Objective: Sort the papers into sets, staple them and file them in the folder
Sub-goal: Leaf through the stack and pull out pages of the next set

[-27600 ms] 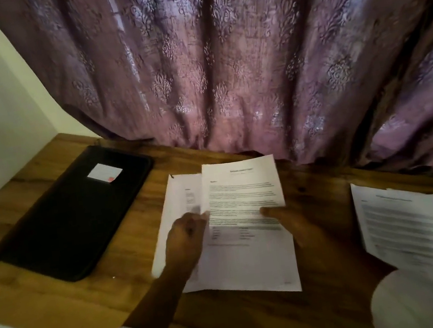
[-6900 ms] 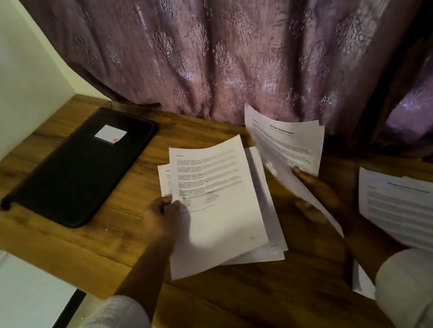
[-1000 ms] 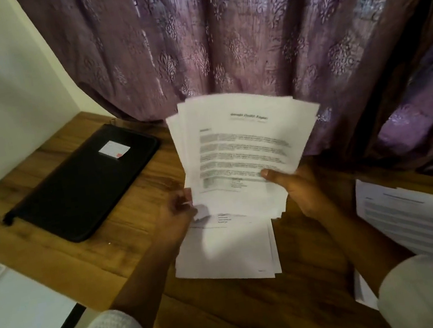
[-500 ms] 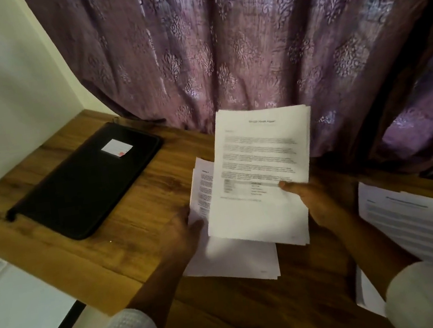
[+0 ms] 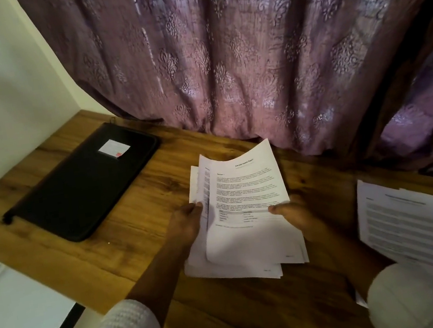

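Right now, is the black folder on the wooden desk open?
No, the black folder lies closed and flat on the wooden desk, a white label on its cover.

1. The bench [image 5: 127, 251] is brown wood with a plain grain; its near edge runs at a slant across the lower left.
2. A black folder [image 5: 80, 191] lies flat and closed at its left end; a white label [image 5: 114, 148] sits on the cover.
3. The middle papers [image 5: 242, 261], a loose fanned stack, seem to rest on the wood by their lowest sheets.
4. The right-hand papers [image 5: 418, 228] lie spread at the right end, well apart from the folder.
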